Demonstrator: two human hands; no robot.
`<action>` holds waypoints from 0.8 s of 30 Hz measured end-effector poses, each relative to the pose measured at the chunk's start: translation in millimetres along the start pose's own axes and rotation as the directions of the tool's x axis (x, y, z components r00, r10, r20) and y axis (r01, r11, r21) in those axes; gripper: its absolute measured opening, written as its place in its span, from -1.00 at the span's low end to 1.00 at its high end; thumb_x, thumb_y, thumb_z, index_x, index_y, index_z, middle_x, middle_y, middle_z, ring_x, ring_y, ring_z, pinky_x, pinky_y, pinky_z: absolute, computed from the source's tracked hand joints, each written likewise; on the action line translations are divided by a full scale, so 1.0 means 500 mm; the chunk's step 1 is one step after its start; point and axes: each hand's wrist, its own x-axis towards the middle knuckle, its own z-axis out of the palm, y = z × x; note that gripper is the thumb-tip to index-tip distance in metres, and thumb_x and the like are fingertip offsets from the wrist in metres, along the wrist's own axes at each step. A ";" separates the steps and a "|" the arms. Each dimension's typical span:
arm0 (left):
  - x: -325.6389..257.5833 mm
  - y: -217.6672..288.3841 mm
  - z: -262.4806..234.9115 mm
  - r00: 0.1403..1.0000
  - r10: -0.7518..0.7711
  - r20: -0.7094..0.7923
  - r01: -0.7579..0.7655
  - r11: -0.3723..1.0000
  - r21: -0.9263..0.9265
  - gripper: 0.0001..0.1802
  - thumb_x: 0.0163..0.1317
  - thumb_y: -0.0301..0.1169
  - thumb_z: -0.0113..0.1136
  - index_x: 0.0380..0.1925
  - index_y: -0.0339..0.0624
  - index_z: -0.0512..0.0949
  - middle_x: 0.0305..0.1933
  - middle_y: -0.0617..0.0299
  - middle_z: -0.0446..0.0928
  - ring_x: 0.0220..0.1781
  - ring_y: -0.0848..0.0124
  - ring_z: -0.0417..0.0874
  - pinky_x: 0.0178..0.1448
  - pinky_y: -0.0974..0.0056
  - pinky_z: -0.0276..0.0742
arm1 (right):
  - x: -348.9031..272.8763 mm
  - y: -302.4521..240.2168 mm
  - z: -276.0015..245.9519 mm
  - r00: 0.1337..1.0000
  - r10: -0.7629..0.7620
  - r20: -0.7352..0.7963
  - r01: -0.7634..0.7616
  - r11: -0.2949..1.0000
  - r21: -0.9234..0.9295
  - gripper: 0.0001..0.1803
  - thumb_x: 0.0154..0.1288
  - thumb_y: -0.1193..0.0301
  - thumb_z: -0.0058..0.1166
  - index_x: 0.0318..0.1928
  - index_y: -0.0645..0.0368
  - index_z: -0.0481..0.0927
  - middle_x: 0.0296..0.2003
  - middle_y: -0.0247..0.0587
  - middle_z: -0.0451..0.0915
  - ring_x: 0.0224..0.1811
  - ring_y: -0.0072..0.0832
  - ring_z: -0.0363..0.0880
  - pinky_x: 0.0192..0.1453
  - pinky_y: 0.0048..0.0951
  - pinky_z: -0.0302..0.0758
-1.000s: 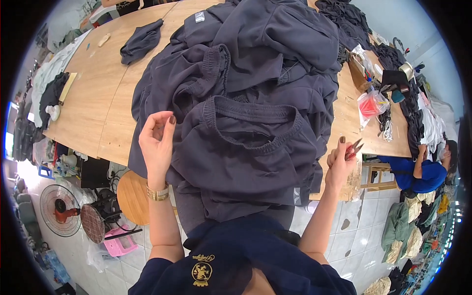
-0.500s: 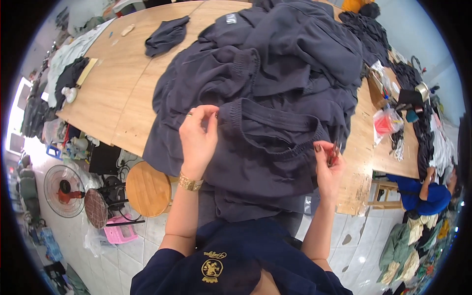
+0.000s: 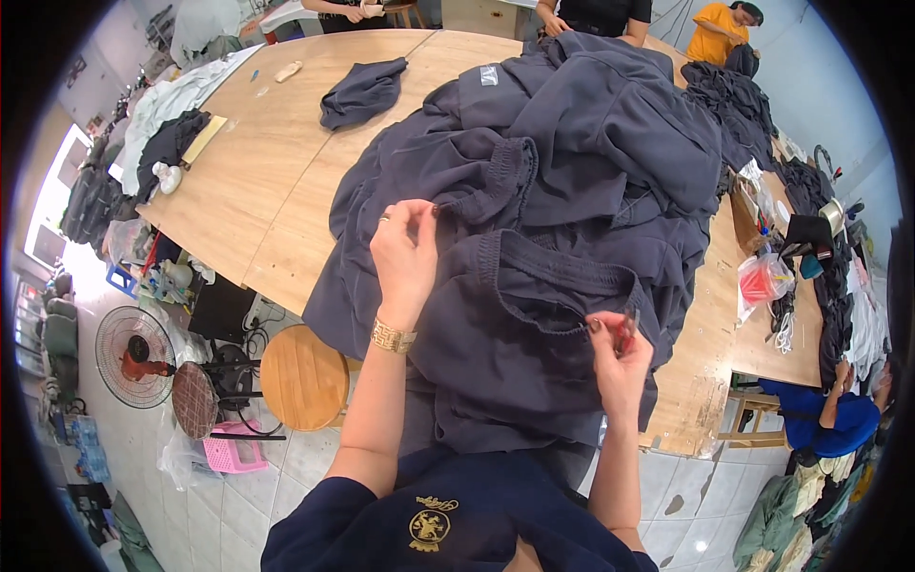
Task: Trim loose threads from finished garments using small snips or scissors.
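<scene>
My right hand (image 3: 624,360), curled around red snips (image 3: 626,330), shifts them from the waistband's (image 3: 572,274) right end to its front; my left hand (image 3: 406,253), nearly pinched, left of it, hold unclear

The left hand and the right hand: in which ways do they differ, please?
The left hand has a ring and a gold wristband; the right hand shows neither. The right hand holds a small red tool, while no tool shows in the left hand. The right hand is at the waistband's near edge; the left hand is left of it. Both have bent fingers and dark nails.
</scene>
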 end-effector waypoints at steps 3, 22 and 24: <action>0.001 -0.004 -0.010 0.998 -0.060 -0.032 0.058 0.997 -0.056 -0.88 0.22 -0.43 0.15 -0.39 -0.27 0.52 -0.45 0.09 0.51 -0.41 0.23 0.56 -0.27 0.27 0.45 | 0.045 -0.018 0.061 0.992 -0.012 0.128 0.017 0.999 -0.038 -0.92 0.27 0.55 0.07 -0.28 0.32 0.58 -0.55 -0.54 0.45 -0.51 -0.86 0.26 -0.48 -0.74 0.20; -0.190 0.053 -0.024 0.958 0.284 0.028 -0.280 0.955 -0.102 -0.76 -0.08 -0.66 0.28 -0.36 -0.17 0.59 -0.44 0.23 0.44 -0.37 0.30 0.50 -0.26 0.31 0.45 | 0.099 0.008 0.110 0.931 0.074 0.357 -0.181 0.944 0.277 -0.87 0.16 0.51 0.22 -0.34 0.35 0.60 -0.63 -0.53 0.45 -0.60 -0.80 0.34 -0.52 -0.67 0.25; -0.190 0.068 -0.022 0.933 0.354 0.060 -0.343 0.927 -0.150 -0.74 -0.12 -0.67 0.29 -0.37 -0.15 0.60 -0.43 0.24 0.46 -0.34 0.29 0.52 -0.24 0.31 0.45 | 0.084 0.001 0.087 0.940 0.085 0.332 -0.173 0.953 0.248 -0.87 0.15 0.52 0.23 -0.33 0.33 0.58 -0.61 -0.47 0.48 -0.61 -0.75 0.37 -0.52 -0.68 0.27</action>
